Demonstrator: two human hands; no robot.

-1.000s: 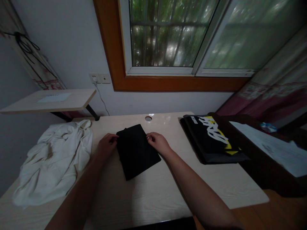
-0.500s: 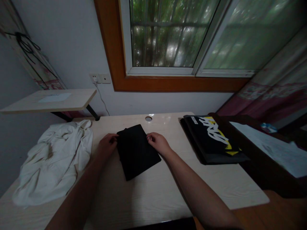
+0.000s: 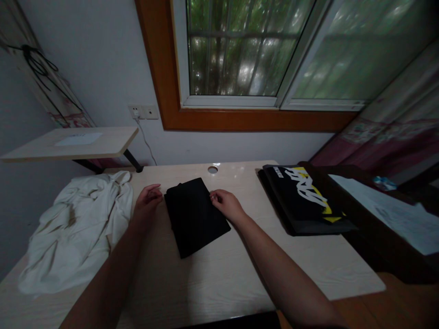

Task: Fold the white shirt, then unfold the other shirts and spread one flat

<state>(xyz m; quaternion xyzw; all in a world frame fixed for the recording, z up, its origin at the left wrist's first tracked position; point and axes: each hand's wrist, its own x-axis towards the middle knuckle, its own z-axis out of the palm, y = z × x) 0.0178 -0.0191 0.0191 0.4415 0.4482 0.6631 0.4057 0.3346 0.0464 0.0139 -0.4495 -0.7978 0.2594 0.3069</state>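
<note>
Lying flat, black cloth (image 3: 197,221), long axis slanting far-left to near-right; left hand (image 3: 147,203) parted, beside; right hand (image 3: 227,204) pinching edge.

Matt, cloth-like black bundle (image 3: 196,220); smooth wood-grain desk (image 3: 222,279) with a glossy sheen; matt, wrinkled white fabric (image 3: 80,226).

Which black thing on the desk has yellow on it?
The pile on the right, printed white and yellow; the cloth in the middle shows only black.

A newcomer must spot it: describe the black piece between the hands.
Below the window stands a pale desk. Between the left hand and right hand lies the flat black piece, plain-looking, unlike the printed stack, and dark, unlike the white cloth.
</note>
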